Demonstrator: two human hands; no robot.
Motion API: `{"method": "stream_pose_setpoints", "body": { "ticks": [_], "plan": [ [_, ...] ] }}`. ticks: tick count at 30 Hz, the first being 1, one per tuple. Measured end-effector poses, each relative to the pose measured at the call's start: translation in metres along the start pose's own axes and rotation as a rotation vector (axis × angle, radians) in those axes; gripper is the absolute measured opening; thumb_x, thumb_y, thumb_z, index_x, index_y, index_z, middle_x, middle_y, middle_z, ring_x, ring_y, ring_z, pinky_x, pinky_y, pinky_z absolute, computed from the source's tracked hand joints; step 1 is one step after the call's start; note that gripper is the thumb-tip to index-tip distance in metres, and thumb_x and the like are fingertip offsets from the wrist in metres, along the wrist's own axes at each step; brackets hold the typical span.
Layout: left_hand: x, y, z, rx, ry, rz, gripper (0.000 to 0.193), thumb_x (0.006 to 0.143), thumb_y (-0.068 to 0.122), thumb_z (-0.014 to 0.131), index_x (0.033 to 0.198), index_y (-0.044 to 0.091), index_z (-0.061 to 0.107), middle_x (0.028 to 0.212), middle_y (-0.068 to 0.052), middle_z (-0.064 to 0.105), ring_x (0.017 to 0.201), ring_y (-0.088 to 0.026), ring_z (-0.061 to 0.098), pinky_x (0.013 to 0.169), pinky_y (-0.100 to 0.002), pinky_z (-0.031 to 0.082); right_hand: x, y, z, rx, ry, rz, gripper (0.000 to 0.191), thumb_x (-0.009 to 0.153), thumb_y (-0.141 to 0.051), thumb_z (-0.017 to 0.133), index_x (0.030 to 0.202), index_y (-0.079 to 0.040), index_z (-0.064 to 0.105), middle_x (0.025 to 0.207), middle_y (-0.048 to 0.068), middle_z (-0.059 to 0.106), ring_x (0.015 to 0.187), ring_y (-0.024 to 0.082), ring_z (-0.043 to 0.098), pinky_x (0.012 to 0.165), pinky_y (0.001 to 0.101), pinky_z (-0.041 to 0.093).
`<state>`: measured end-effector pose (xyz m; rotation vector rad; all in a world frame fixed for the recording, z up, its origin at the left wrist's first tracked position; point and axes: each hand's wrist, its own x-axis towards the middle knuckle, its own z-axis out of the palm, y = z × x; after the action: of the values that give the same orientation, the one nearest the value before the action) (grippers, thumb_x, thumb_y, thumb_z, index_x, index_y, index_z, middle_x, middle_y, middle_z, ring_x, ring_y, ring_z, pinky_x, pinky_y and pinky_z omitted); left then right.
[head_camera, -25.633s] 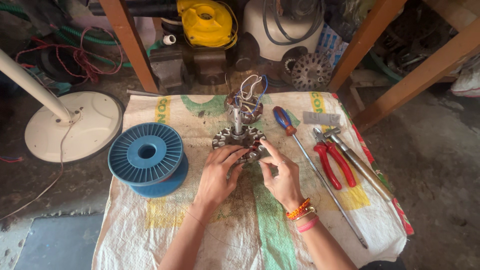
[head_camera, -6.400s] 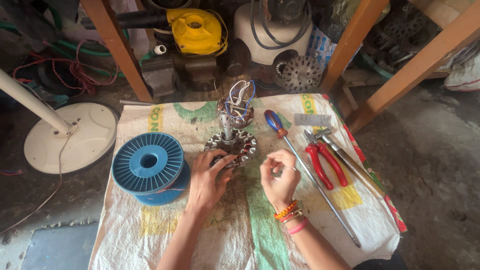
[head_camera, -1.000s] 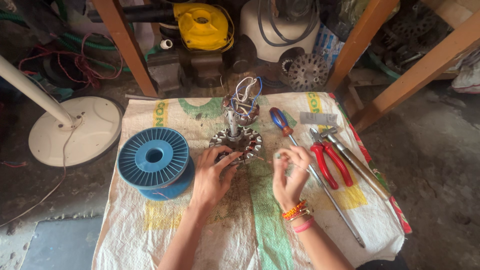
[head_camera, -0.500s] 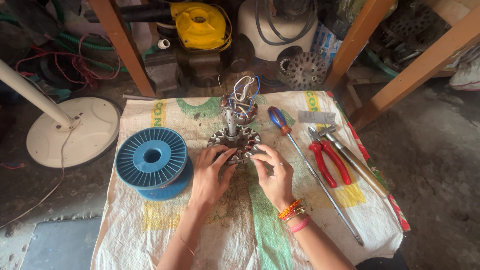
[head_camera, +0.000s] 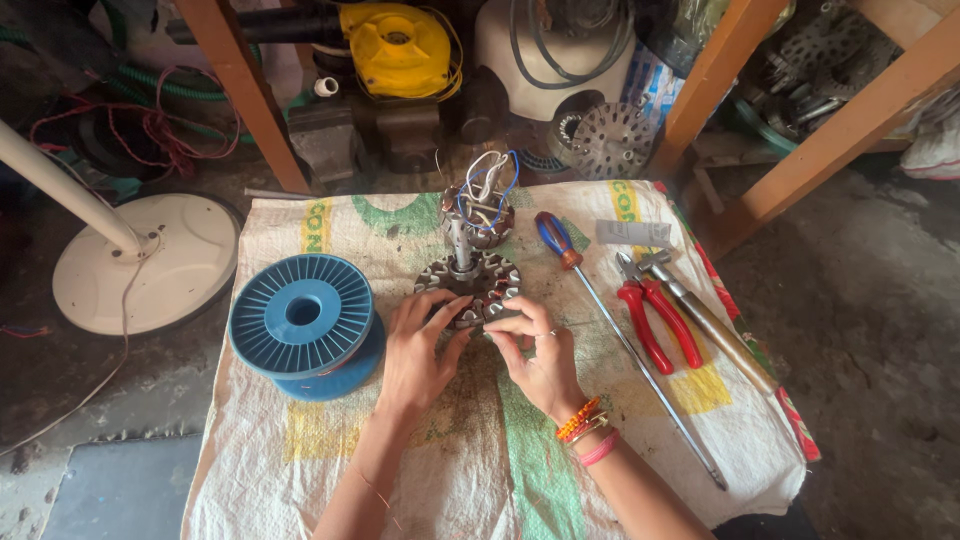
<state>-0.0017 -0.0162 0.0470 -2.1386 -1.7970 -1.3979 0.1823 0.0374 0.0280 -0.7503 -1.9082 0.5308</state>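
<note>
A round metal stator (head_camera: 478, 275) with slotted teeth stands on a woven sack (head_camera: 440, 450), and a bundle of coloured wires (head_camera: 482, 205) rises behind it on a shaft. My left hand (head_camera: 420, 352) rests its fingers on the stator's near left edge. My right hand (head_camera: 540, 355), with bangles at the wrist, pinches at the near rim right beside the left fingertips. What lies between the fingertips is too small to make out. A blue plastic spool (head_camera: 303, 322) sits just left of my left hand.
Right of the stator lie a long screwdriver (head_camera: 620, 340) with a red and blue handle, red-handled pliers (head_camera: 650, 310) and a hammer (head_camera: 710, 325). A white fan base (head_camera: 150, 260) stands at left. Wooden legs (head_camera: 245, 95) and motor parts (head_camera: 400, 45) crowd the back.
My right hand was raised away to the right a second ago; it has come back down to the stator's near rim, meeting the left fingertips. The left hand stayed on the stator.
</note>
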Motion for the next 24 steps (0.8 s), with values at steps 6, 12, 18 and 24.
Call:
{"method": "stream_pose_setpoints", "body": {
  "ticks": [6,12,18,24],
  "plan": [
    [-0.001,0.0,0.0,-0.005,-0.007,-0.019,0.049,0.078,0.012,0.079,0.126,0.011,0.07,0.123,-0.008,0.065,0.114,-0.031,0.058,0.1,-0.046,0.046,0.003,0.005,-0.004,-0.02,-0.038,0.058,0.043,0.089,-0.004,0.072,0.127,-0.007,0.052,0.084,0.002,0.079,0.063,0.012,0.072,0.055,0.0258,0.052],
    [-0.001,0.0,0.0,-0.01,-0.01,-0.03,0.047,0.078,0.013,0.08,0.124,0.011,0.07,0.123,-0.007,0.065,0.114,-0.031,0.058,0.1,-0.046,0.046,0.005,0.013,-0.008,-0.256,0.176,0.253,0.04,0.086,-0.002,0.073,0.121,-0.009,0.054,0.074,0.003,0.075,0.057,0.011,0.068,0.053,0.027,0.05],
    [0.0,-0.001,0.001,-0.009,-0.008,-0.017,0.046,0.079,0.013,0.08,0.124,0.011,0.069,0.124,-0.008,0.065,0.115,-0.031,0.058,0.101,-0.047,0.046,0.003,0.025,-0.015,-0.185,0.423,0.073,0.034,0.096,0.005,0.066,0.119,-0.004,0.044,0.1,0.006,0.073,0.063,0.01,0.061,0.053,0.0233,0.044],
    [-0.001,-0.002,0.002,0.0,-0.013,-0.019,0.046,0.078,0.013,0.08,0.123,0.011,0.07,0.124,-0.008,0.065,0.115,-0.032,0.058,0.101,-0.047,0.046,-0.004,0.024,-0.01,-0.035,0.516,-0.068,0.032,0.104,0.003,0.063,0.122,-0.008,0.04,0.116,0.009,0.066,0.076,0.011,0.054,0.068,0.0222,0.044]
  ]
}}
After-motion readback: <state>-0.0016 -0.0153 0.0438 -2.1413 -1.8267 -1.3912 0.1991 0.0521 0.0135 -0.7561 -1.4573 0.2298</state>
